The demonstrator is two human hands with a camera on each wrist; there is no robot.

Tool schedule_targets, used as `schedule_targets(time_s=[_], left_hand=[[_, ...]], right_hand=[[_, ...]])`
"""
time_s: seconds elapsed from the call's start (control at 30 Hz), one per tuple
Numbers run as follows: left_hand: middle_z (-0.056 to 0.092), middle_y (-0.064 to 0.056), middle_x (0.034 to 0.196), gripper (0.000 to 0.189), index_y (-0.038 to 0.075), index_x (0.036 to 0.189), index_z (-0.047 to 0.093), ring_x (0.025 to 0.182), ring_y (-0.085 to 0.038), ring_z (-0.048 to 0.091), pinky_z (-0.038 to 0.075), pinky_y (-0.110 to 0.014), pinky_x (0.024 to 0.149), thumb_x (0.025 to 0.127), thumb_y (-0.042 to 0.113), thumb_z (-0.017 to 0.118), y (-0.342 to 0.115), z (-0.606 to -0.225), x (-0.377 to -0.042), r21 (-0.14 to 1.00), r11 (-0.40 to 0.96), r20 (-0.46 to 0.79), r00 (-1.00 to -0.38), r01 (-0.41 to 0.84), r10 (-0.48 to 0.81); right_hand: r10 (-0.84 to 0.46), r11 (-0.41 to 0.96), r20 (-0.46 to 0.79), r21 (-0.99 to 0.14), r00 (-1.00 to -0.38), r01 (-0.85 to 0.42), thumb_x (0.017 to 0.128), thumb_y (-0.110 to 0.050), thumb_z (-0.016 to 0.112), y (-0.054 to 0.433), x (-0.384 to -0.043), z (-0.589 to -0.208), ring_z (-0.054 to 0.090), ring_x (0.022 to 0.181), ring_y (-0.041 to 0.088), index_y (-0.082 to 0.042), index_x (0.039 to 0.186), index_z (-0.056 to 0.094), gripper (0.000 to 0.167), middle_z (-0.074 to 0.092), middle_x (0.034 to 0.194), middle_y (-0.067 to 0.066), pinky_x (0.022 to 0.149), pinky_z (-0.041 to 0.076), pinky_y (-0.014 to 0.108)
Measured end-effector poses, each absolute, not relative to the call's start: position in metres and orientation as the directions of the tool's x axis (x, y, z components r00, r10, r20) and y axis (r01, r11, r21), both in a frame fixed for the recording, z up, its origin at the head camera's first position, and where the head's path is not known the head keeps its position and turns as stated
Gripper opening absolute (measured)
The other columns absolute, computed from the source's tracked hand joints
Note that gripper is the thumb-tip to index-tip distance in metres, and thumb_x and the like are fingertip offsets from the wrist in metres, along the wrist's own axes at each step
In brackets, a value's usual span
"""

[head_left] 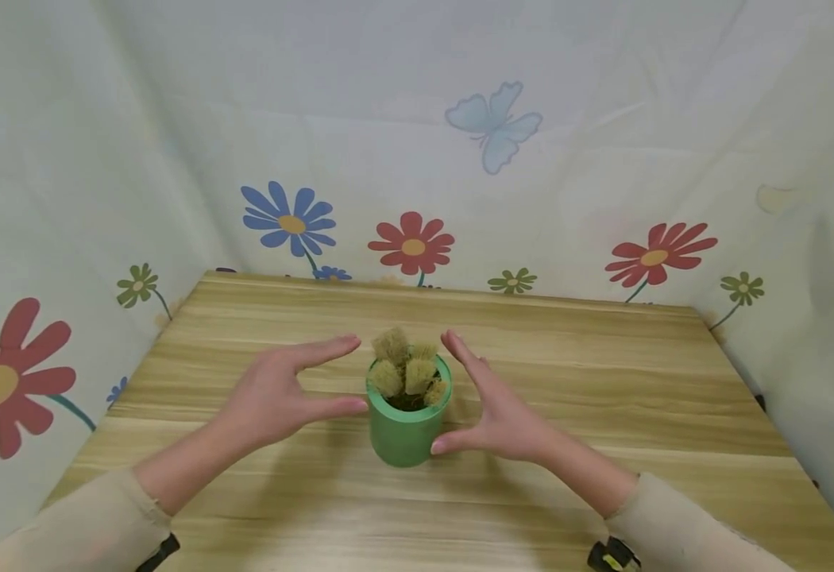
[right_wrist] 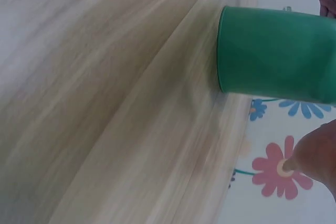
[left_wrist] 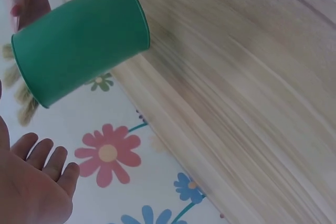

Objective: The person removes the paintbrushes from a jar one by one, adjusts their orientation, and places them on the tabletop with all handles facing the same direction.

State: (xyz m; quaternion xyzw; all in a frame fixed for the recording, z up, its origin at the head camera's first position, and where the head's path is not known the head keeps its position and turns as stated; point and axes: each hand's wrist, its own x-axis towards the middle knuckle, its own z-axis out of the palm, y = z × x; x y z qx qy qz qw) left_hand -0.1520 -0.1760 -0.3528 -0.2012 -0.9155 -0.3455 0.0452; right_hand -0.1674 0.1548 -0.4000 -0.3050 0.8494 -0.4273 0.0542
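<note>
A green cylindrical pot (head_left: 406, 437) stands upright on the wooden table near its middle. From it rise several tan, fuzzy plant heads (head_left: 391, 346) above dark filling. My left hand (head_left: 281, 395) is at the pot's left side, fingers and thumb spread, the thumb tip close to the rim. On the other side my right hand (head_left: 499, 417) has its thumb by the lower wall and its fingers beside the rim; whether the thumb touches is unclear. In the left wrist view a gap shows between the left hand (left_wrist: 39, 177) and the pot (left_wrist: 84, 40).
The wood-grain table (head_left: 574, 357) reaches back to a white cloth (head_left: 360, 103) printed with flowers and a butterfly. Cloth also hangs along the left and right sides. Dark straps (head_left: 611, 554) show at both sleeves.
</note>
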Motion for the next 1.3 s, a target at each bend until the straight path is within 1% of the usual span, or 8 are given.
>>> schedule_targets(time_s=[0.17, 0.23, 0.3, 0.4, 0.47, 0.53, 0.9, 1.3], left_hand=[[0.067, 0.008, 0.144, 0.073, 0.027, 0.143, 0.071, 0.131, -0.024, 0.067, 0.057, -0.056, 0.106, 0.079, 0.055, 0.092, -0.168, -0.356, -0.150, 0.632, 0.652, 0.257, -0.907, 0.419, 0.334], [0.070, 0.006, 0.141, 0.071, 0.025, 0.141, 0.072, 0.097, -0.022, 0.078, 0.058, -0.055, 0.104, 0.079, 0.051, 0.093, -0.166, -0.356, -0.149, 0.636, 0.644, 0.265, -0.905, 0.424, 0.333], [0.072, 0.004, 0.138, 0.069, 0.024, 0.140, 0.073, 0.062, -0.019, 0.069, 0.061, -0.053, 0.099, 0.079, 0.049, 0.093, -0.164, -0.357, -0.149, 0.650, 0.637, 0.261, -0.909, 0.415, 0.325], [0.074, 0.003, 0.135, 0.065, 0.022, 0.138, 0.075, 0.063, -0.019, 0.069, 0.060, -0.053, 0.100, 0.080, 0.046, 0.094, -0.162, -0.357, -0.149, 0.676, 0.623, 0.250, -0.918, 0.394, 0.309], [0.075, 0.003, 0.133, 0.062, 0.020, 0.136, 0.076, 0.095, -0.023, 0.078, 0.060, -0.054, 0.101, 0.081, 0.043, 0.094, -0.161, -0.358, -0.150, 0.694, 0.612, 0.245, -0.923, 0.381, 0.296], [0.076, 0.005, 0.131, 0.058, 0.019, 0.133, 0.077, 0.125, -0.026, 0.071, 0.058, -0.055, 0.105, 0.082, 0.041, 0.094, -0.160, -0.357, -0.150, 0.705, 0.603, 0.243, -0.926, 0.373, 0.289], [0.080, 0.003, 0.117, 0.040, 0.016, 0.122, 0.082, 0.109, -0.020, 0.077, 0.065, -0.034, 0.091, 0.085, 0.027, 0.093, -0.149, -0.353, -0.146, 0.762, 0.549, 0.240, -0.937, 0.344, 0.254], [0.082, 0.002, 0.105, 0.029, 0.013, 0.113, 0.084, 0.091, -0.011, 0.079, 0.065, -0.024, 0.078, 0.085, 0.014, 0.092, -0.135, -0.354, -0.146, 0.741, 0.527, 0.341, -0.909, 0.417, 0.240]], right_hand=[[-0.555, 0.411, 0.175, -0.792, -0.813, -0.451, 0.077, -0.037, 0.099, 0.147, -0.166, -0.403, 0.020, 0.164, 0.025, -0.028, 0.173, 0.007, 0.134, 0.019, 0.178, -0.006, 0.127, 0.026, 0.067], [-0.546, 0.403, 0.171, -0.805, -0.820, -0.436, 0.077, -0.036, 0.099, 0.143, -0.165, -0.404, 0.022, 0.163, 0.025, -0.029, 0.173, 0.009, 0.132, 0.021, 0.177, -0.006, 0.126, 0.027, 0.068], [-0.530, 0.401, 0.164, -0.816, -0.832, -0.417, 0.077, -0.036, 0.099, 0.141, -0.164, -0.404, 0.025, 0.162, 0.026, -0.031, 0.173, 0.013, 0.129, 0.024, 0.176, -0.005, 0.125, 0.028, 0.068], [-0.511, 0.397, 0.152, -0.831, -0.846, -0.389, 0.078, -0.036, 0.099, 0.137, -0.164, -0.404, 0.029, 0.160, 0.026, -0.032, 0.172, 0.018, 0.124, 0.029, 0.174, -0.005, 0.125, 0.030, 0.066], [-0.505, 0.386, 0.147, -0.843, -0.851, -0.374, 0.078, -0.035, 0.099, 0.135, -0.164, -0.405, 0.031, 0.159, 0.026, -0.032, 0.171, 0.021, 0.121, 0.032, 0.173, -0.004, 0.126, 0.031, 0.062], [-0.502, 0.374, 0.143, -0.853, -0.853, -0.364, 0.079, -0.034, 0.098, 0.134, -0.165, -0.406, 0.033, 0.159, 0.026, -0.030, 0.171, 0.022, 0.120, 0.034, 0.172, -0.004, 0.127, 0.032, 0.058], [-0.475, 0.368, 0.140, -0.865, -0.869, -0.340, 0.080, -0.036, 0.097, 0.127, -0.168, -0.411, 0.039, 0.156, 0.025, -0.020, 0.170, 0.025, 0.117, 0.039, 0.169, 0.001, 0.126, 0.037, 0.052], [-0.457, 0.367, 0.114, -0.879, -0.882, -0.304, 0.080, -0.038, 0.097, 0.126, -0.166, -0.409, 0.042, 0.153, 0.027, -0.014, 0.168, 0.028, 0.114, 0.044, 0.165, 0.004, 0.125, 0.038, 0.053]])
